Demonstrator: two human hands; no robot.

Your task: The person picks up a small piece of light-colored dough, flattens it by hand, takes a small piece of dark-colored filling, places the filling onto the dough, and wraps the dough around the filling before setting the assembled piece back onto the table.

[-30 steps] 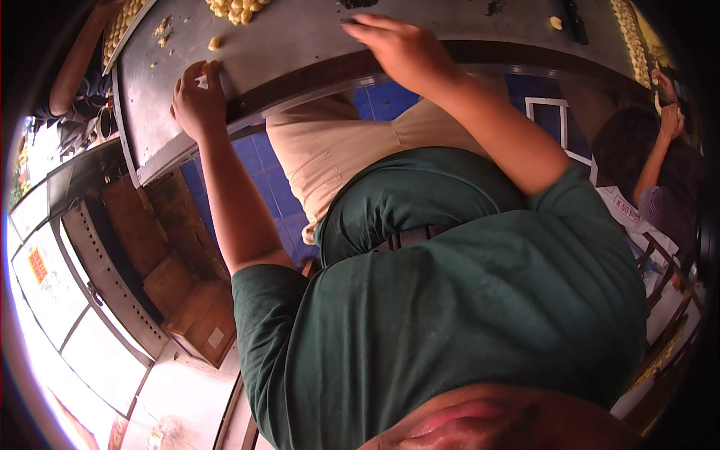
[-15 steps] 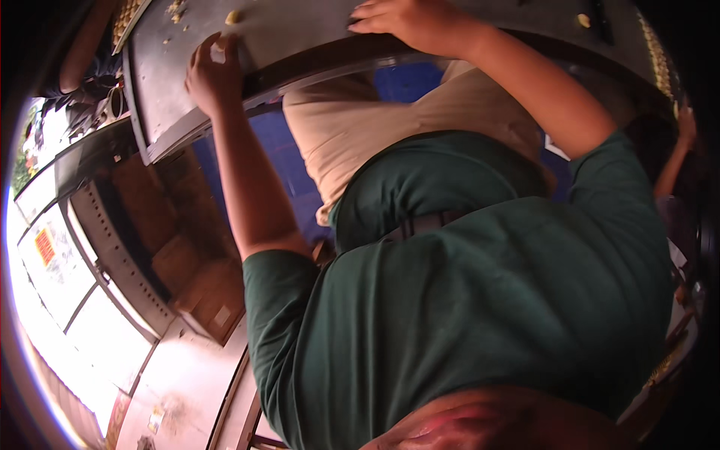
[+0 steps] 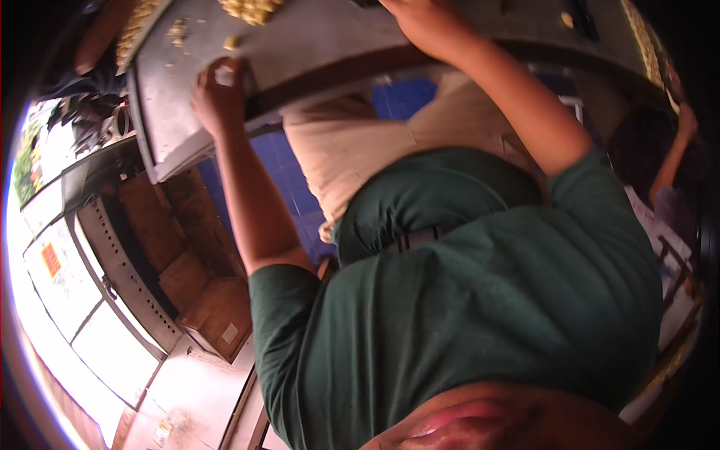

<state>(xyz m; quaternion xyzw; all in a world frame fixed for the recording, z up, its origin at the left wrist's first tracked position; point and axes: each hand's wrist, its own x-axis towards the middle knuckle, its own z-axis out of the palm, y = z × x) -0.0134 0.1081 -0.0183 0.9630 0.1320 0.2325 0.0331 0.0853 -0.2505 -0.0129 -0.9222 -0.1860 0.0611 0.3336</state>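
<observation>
My left hand [image 3: 217, 94] is at the near edge of a dark metal worktable [image 3: 322, 45], thumb and fingers curled round. A pale patch shows between them; I cannot make out what it is. Just beyond the fingertips lies a small yellow lump [image 3: 231, 43], which looks like dough, with yellow crumbs [image 3: 178, 31] to its left. A heap of yellow pieces [image 3: 251, 9] is farther back at the upper edge. My right hand [image 3: 420, 16] reaches over the table, its fingers mostly cut off by the picture's top. A dark object [image 3: 365, 3] shows beside it, only partly in view.
Another yellow lump [image 3: 567, 20] is on the table at right, near a dark bar [image 3: 583, 19]. Rows of yellow pieces line both far sides. Other people's arms show at the left [image 3: 97, 41] and right [image 3: 679, 146]. Cardboard boxes [image 3: 217, 315] stand lower left.
The view has shifted, so the table sits lower and the heap shows. My right hand has moved farther up, its fingers leaving the picture. My left hand stays by the small lump.
</observation>
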